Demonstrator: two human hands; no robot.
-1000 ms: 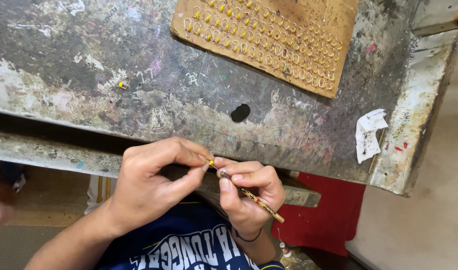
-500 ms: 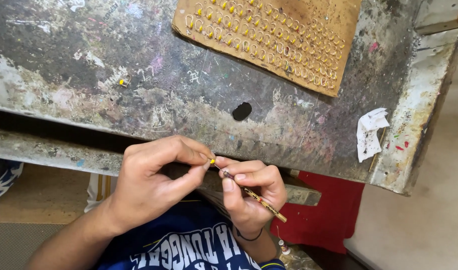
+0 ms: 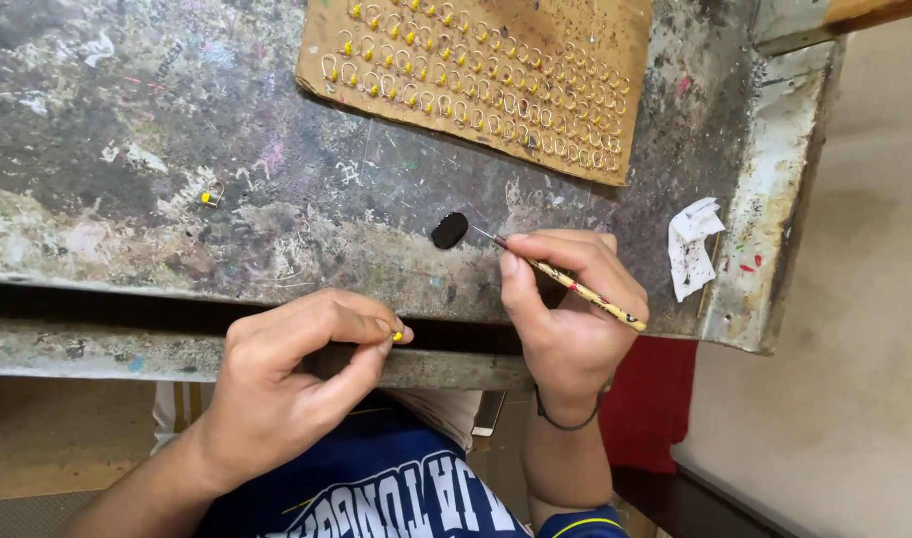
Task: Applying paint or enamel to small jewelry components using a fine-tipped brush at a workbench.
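My left hand [image 3: 296, 369] pinches a tiny yellow bead piece [image 3: 397, 336] between thumb and forefinger, just below the table's front edge. A thin brush [image 3: 575, 289] with a speckled yellow handle sits in my right hand [image 3: 565, 319], its fine tip reaching toward a small black paint blob [image 3: 450, 230] on the worn grey table [image 3: 177, 149]. At the back lies a brown cardboard sheet [image 3: 496, 70] with rows of several small wire loops with yellow beads.
One loose yellow-beaded loop [image 3: 211, 196] lies on the table at the left. A crumpled white paper scrap [image 3: 693, 246] lies near the table's right edge. A red cloth [image 3: 645, 399] hangs below the table at the right.
My right hand has moved up and right, away from my left hand, bringing the brush tip beside the black blob. My left hand still pinches the yellow piece.
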